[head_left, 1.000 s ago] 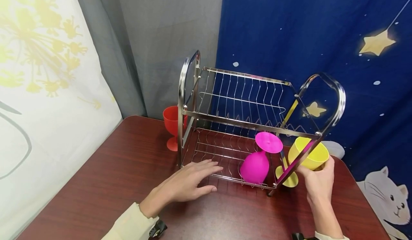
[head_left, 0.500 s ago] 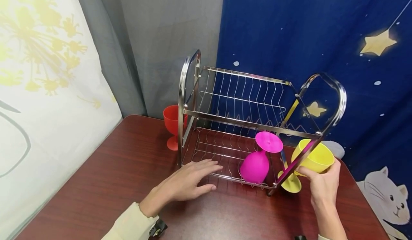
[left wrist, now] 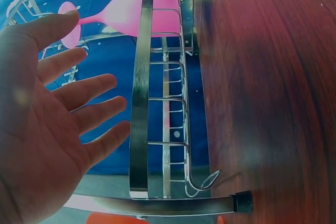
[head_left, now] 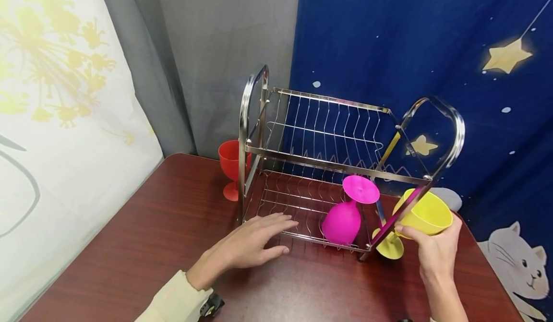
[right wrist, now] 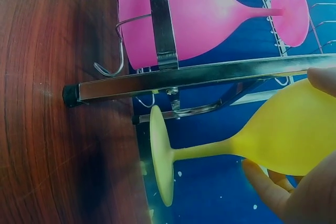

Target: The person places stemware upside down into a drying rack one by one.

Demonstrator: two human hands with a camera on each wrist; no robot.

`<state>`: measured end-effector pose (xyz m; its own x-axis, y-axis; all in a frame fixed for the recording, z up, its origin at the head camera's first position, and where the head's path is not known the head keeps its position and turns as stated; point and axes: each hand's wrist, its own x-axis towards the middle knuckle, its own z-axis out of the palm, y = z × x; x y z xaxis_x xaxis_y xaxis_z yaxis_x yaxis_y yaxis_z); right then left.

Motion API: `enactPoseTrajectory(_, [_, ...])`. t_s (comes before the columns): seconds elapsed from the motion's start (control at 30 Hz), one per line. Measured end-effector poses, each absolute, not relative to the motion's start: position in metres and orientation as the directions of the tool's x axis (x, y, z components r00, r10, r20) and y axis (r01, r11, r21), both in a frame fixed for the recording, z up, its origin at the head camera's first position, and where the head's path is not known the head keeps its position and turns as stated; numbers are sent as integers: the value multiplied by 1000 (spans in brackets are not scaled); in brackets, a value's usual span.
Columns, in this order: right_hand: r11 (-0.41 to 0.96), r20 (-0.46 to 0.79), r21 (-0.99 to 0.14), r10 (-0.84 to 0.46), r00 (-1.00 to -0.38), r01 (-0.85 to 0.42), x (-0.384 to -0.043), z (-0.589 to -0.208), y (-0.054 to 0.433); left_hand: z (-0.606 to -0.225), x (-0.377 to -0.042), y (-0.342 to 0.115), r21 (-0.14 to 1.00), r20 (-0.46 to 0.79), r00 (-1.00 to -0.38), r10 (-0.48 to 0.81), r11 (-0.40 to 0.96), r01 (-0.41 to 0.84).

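Note:
My right hand [head_left: 438, 247] grips the bowl of a yellow goblet [head_left: 427, 214] just outside the dish rack's right end. The goblet is upright, its foot [right wrist: 161, 156] seemingly a little off the table. Inside the lower tier of the chrome two-tier dish rack [head_left: 337, 166], a pink goblet [head_left: 343, 223] sits upside down at the right end. My left hand [head_left: 255, 240] is held with straight, spread fingers by the front of that tier, holding nothing; whether it touches the rail [left wrist: 139, 103] I cannot tell. A red goblet [head_left: 229, 161] stands upright beyond the rack's left end, partly behind its post.
The rack's tall looped side frames [head_left: 453, 135] rise at both ends. Underneath lies a dark red wooden table [head_left: 142, 245]. Grey and blue curtains [head_left: 345, 34] hang close behind it, with a white patterned one [head_left: 73, 168] at the left.
My right hand has moved the yellow goblet slightly right and toward me, away from the rack's end. My left hand stays in place, and the pink and red goblets have not moved.

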<state>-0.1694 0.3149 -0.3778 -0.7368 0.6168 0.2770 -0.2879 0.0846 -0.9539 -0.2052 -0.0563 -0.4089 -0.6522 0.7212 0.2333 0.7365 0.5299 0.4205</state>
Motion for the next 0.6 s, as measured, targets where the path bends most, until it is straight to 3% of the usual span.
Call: enactPoseTrajectory(0.6, [77, 348, -923, 589, -730, -377, -159, -376, 316, -408, -205, -57, 417, 227, -657, 719, 538, 733])
